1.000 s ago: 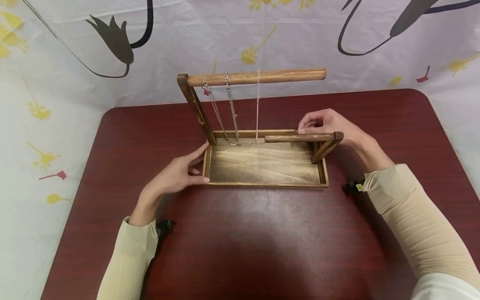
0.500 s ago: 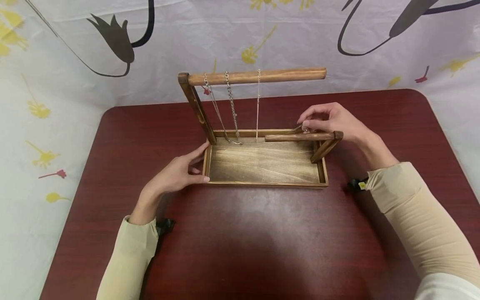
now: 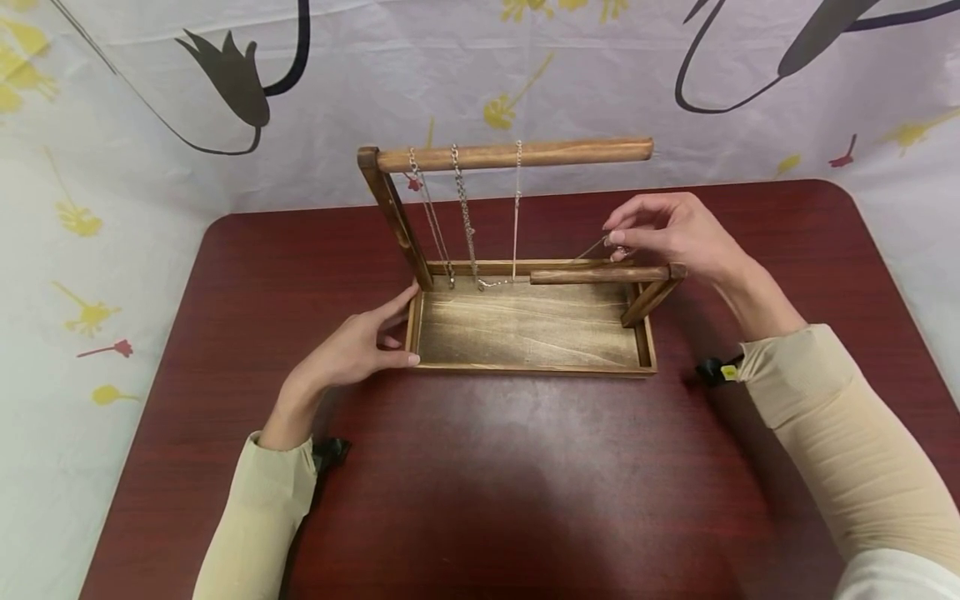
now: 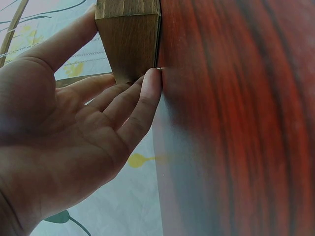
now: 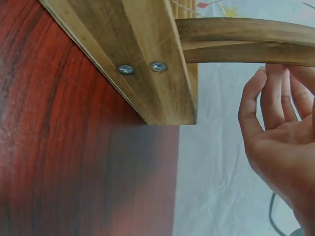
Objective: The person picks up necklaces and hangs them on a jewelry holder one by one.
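A wooden jewellery stand has a tray base, a tall bar and a lower bar. From the tall bar hang a left necklace, a middle chunky chain and a thin right necklace. My left hand holds the tray's left end, thumb at the near corner, fingers farther back. Behind the lower bar, my right hand pinches a thin chain that slants down left. The bar hides part of this chain. In the right wrist view, the right fingertips are partly behind the bar.
The stand sits on a dark red table. A patterned white cloth hangs behind it. Black straps show under both sleeves. A short bit of chain lies at the tray's back, near the middle chain's lower end.
My right hand has risen and moved slightly right and back, drawing the thin chain out from behind the lower bar. The hanging chains' lower ends have shifted; my left hand stays put.
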Demonstrator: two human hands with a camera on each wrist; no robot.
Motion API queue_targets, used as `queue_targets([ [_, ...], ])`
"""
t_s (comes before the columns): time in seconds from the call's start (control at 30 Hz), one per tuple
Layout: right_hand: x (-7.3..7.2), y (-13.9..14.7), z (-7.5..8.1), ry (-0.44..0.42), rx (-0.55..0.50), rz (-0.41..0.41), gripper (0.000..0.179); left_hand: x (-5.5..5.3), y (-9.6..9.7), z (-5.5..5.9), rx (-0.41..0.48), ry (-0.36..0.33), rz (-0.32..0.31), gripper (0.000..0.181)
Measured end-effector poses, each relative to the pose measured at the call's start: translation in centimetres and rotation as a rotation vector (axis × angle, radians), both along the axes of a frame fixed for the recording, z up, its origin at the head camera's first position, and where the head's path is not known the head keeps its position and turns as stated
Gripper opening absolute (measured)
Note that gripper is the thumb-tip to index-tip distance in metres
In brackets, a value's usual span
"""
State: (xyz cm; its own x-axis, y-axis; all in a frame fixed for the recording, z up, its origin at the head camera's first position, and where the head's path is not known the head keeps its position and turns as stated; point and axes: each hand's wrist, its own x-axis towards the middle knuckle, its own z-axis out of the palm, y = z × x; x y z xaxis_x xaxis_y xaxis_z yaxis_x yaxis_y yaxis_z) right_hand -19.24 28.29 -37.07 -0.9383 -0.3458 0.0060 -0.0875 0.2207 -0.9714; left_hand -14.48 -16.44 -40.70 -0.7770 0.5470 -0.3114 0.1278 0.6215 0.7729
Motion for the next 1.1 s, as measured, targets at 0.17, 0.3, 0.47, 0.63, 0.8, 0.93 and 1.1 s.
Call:
queue_targets([
  [0.17,0.3,-0.2,0.5,0.051,0.059,-0.014,0.019,0.0,0.0,0.0,0.002,0.001,-0.002,0.098],
  [0.3,0.4,-0.3,0.8,0.061,0.078,-0.025,0.018,0.1,0.0,0.0,0.001,-0.001,0.000,0.098],
  [0.47,0.7,-0.1,1.4,0.099,0.187,-0.053,0.017,0.1,0.1,-0.1,0.000,-0.006,0.001,0.097],
  [0.63,1.1,-0.2,2.0,0.156,0.253,-0.077,0.017,0.1,0.1,0.0,-0.002,-0.009,0.004,0.098],
  [0.8,1.2,-0.2,2.3,0.151,0.225,-0.058,0.016,0.1,0.0,0.0,-0.006,-0.013,0.004,0.098],
  [0.93,1.3,-0.1,2.5,0.107,0.162,-0.038,0.015,0.0,-0.1,0.0,-0.007,-0.010,0.001,0.097],
  [1.1,1.3,0.1,2.5,-0.009,-0.197,0.054,0.020,-0.1,0.0,0.0,-0.008,-0.002,-0.003,0.097],
])
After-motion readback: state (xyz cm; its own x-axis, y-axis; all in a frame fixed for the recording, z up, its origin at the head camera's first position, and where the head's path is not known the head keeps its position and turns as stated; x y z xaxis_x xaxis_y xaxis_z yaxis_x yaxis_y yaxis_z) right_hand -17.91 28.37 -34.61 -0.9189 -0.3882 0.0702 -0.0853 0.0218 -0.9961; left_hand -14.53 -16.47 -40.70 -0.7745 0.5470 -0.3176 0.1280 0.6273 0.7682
